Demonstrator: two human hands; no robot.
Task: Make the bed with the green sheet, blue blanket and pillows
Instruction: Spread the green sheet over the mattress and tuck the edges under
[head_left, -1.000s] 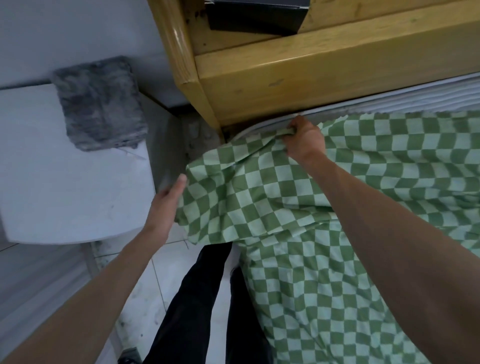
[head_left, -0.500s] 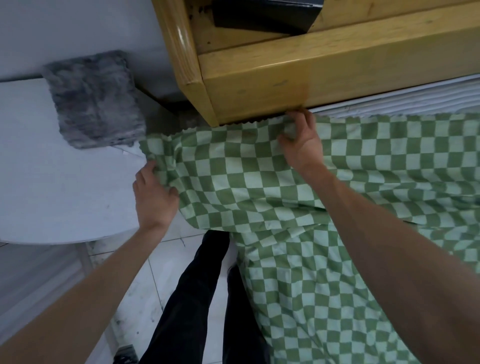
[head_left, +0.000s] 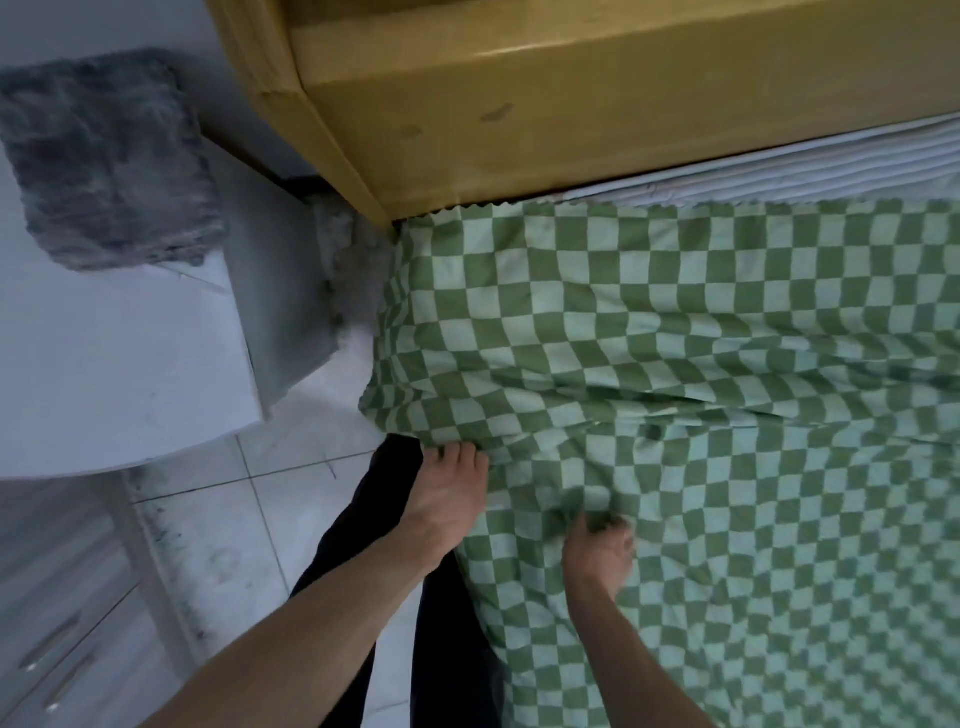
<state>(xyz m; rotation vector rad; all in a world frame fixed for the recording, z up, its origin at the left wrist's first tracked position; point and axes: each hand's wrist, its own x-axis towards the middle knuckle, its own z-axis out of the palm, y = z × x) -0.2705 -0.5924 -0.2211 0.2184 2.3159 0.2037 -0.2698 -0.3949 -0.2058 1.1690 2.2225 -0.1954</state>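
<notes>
The green-and-white checked sheet (head_left: 675, 364) lies spread over the mattress, its zigzag top edge up against the wooden headboard (head_left: 545, 104). Its corner hangs down the bed's left side. A strip of white mattress (head_left: 831, 166) shows above the sheet at the right. My left hand (head_left: 447, 499) rests at the sheet's side edge, fingertips tucked under the hanging cloth. My right hand (head_left: 597, 551) grips a bunched fold of the sheet near the bed's edge. No blanket or pillow is in view.
A white bedside table (head_left: 104, 364) stands left of the bed with a grey fuzzy cloth (head_left: 104, 156) on it. A white drawer unit (head_left: 62, 623) sits at lower left. Between table and bed is a narrow strip of white tiled floor (head_left: 270, 519), where my dark-trousered legs (head_left: 374, 519) stand.
Both hands let go of the sheet's top corner by the headboard and moved down to the side edge. The corner now lies flat over the mattress.
</notes>
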